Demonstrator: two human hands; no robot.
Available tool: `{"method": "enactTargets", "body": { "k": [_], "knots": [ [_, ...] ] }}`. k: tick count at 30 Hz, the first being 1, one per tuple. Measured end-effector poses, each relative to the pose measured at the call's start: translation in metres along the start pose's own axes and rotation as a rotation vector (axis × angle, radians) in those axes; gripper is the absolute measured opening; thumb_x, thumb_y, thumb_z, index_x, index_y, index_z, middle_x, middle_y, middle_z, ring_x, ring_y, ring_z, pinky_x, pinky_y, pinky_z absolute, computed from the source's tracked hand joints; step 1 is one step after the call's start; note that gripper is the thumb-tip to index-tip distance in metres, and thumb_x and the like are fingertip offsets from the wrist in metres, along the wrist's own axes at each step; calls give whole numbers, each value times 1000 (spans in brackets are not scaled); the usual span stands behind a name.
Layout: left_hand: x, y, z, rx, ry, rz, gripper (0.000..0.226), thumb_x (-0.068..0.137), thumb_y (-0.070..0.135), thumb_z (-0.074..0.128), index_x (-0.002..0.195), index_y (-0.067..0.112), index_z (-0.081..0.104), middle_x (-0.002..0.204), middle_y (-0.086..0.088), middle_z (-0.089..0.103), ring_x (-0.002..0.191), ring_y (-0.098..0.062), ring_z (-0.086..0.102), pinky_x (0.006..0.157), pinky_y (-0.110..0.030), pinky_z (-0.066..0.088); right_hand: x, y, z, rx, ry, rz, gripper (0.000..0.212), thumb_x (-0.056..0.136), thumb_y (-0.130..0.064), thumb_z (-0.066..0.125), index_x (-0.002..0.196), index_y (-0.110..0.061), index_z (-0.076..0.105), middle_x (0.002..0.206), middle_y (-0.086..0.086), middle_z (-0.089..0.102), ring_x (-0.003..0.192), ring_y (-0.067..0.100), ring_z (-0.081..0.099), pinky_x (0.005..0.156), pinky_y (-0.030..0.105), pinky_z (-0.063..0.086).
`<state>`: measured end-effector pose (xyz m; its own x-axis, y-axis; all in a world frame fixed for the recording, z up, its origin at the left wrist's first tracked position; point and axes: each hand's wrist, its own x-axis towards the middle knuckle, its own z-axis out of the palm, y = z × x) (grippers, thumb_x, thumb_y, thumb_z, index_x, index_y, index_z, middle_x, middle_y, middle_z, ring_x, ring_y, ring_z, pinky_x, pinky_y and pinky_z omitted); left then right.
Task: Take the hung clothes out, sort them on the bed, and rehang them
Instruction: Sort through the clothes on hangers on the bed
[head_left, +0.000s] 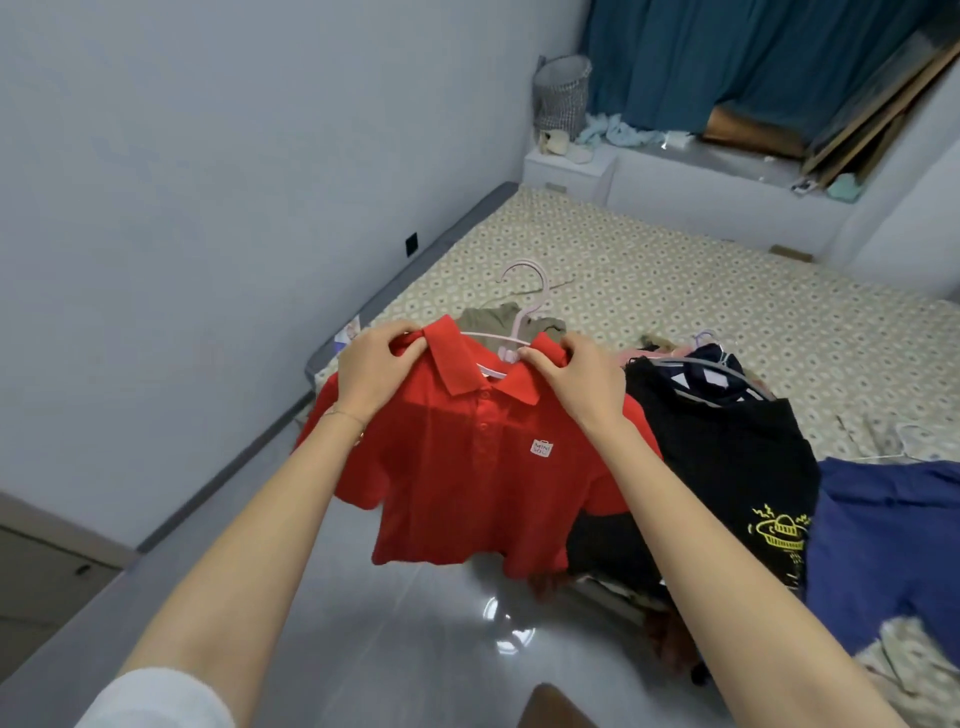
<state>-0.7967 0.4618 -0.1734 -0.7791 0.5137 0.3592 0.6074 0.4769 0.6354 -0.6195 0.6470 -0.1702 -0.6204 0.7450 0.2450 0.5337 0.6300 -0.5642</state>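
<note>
Red polo shirt (467, 483) hangs from both hands (376, 366) (584, 376).

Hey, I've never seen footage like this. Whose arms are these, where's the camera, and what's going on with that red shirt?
There is no machine here. One camera sits on a person's head, looking forward and down, so the two arms reaching into the picture are the wearer's own. The left hand and the right hand each grip the red polo shirt near its collar, holding it up in the air. A pink hanger sits in the shirt's neck opening, with its hook pointing up. Behind and to the right is the bed, covered in a patterned sheet. More clothes lie on it: a black shirt with a yellow print, a blue garment at the right edge, and an olive garment behind the red shirt.
</note>
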Motion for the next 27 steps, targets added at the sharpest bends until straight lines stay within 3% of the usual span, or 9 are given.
{"method": "enactTargets", "body": {
  "k": [6,12,22,27],
  "knots": [
    [54,-44,20,-92,-34,-21,18,89,26,69,103,19,75,108,5,73,102,-13,65,94,-30,48,36,-3,39,99,-89,-21,51,87,-62,57,76,-14,46,62,-3,49,66,25,51,59,40,35],
    [122,-66,71,-48,-65,38,18,89,27,66,103,19,75,104,3,73,100,-19,64,94,-39,48,108,18,90,101,-57,49,50,88,-63,55,75,-15,44,65,0,52,68,27,53,58,37,30],
    [239,-83,161,-54,-138,-5,16,90,23,66,102,16,74,105,1,73,100,-18,64,91,-28,43,233,54,141,54,-74,147,53,87,-67,52,77,-16,47,66,0,55,71,28,57,57,34,29],
    [293,-98,214,-81,-200,15,19,90,27,63,102,17,73,105,1,73,102,-20,63,97,-40,45,289,77,164,10,-49,182,50,88,-68,50,79,-20,47,75,2,61,76,29,61,59,33,28]
  ]
}}
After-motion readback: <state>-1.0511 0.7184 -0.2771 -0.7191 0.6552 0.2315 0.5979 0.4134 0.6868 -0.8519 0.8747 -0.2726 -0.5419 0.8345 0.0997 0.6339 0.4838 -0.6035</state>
